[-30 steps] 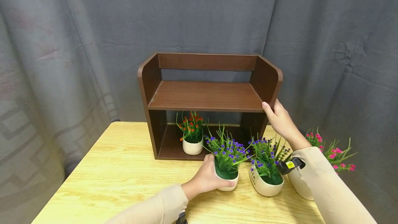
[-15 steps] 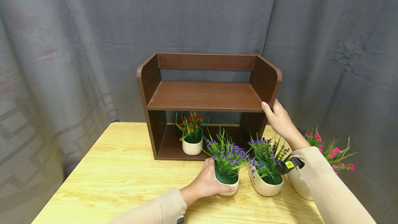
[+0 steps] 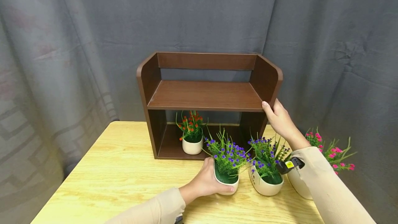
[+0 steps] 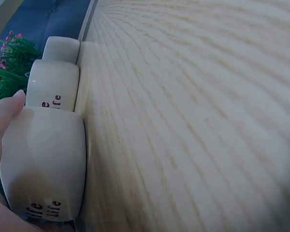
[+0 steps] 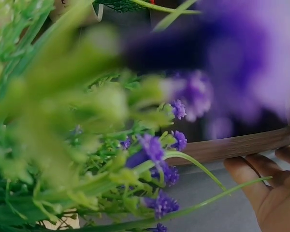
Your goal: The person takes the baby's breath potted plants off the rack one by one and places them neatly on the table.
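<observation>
My left hand [image 3: 207,183] grips a cream pot of purple artificial flowers [image 3: 229,158] around its side, thumb along the front. In the left wrist view that white pot [image 4: 43,159], lettered "Life", has its base at the wooden tabletop. My right hand [image 3: 281,122] holds the right side panel of a brown two-tier shelf [image 3: 205,94], thumb on the front edge and fingers behind. Purple flowers [image 5: 159,205] hide much of the right wrist view, where the right hand's fingers [image 5: 246,176] touch the panel. A pot with red-orange flowers [image 3: 192,146] stands on the lower tier, left of centre.
Right of the held pot stands another cream pot with purple flowers [image 3: 267,186]. Beyond it, a pot with pink flowers [image 3: 300,184] is partly hidden by my right forearm. Grey curtains [image 3: 211,13] hang behind the wooden table [image 3: 124,168].
My left hand and its flowerpot have shifted slightly toward me since one second ago, then stayed nearly still. The right hand keeps its hold on the shelf.
</observation>
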A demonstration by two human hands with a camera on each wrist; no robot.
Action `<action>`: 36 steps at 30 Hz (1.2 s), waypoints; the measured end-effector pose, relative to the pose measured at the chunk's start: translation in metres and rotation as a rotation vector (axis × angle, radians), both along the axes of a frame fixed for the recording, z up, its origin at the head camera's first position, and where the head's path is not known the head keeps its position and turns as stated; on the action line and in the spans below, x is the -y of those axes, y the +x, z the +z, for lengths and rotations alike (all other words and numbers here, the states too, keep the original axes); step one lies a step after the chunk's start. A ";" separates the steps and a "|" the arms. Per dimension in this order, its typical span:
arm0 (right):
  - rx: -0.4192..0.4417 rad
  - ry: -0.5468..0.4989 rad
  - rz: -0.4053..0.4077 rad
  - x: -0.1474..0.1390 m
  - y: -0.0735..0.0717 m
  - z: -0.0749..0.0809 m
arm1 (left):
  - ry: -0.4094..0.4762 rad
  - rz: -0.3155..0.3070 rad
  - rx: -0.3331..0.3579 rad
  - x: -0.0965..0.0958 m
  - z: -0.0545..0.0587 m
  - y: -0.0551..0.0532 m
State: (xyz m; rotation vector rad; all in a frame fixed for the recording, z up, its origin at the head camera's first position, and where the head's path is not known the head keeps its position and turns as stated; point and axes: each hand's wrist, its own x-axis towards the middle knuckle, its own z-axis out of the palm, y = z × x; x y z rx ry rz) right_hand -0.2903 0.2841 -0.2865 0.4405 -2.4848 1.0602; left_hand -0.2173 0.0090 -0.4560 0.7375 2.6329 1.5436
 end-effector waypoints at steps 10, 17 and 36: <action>0.007 -0.010 0.012 -0.001 0.002 0.001 | -0.006 0.015 0.104 0.016 0.007 -0.001; 0.004 -0.011 0.014 0.000 0.002 0.002 | 0.010 -0.049 0.107 0.035 0.013 -0.010; -0.011 -0.017 -0.001 0.000 -0.001 -0.001 | 0.084 0.127 -0.034 0.095 0.026 -0.038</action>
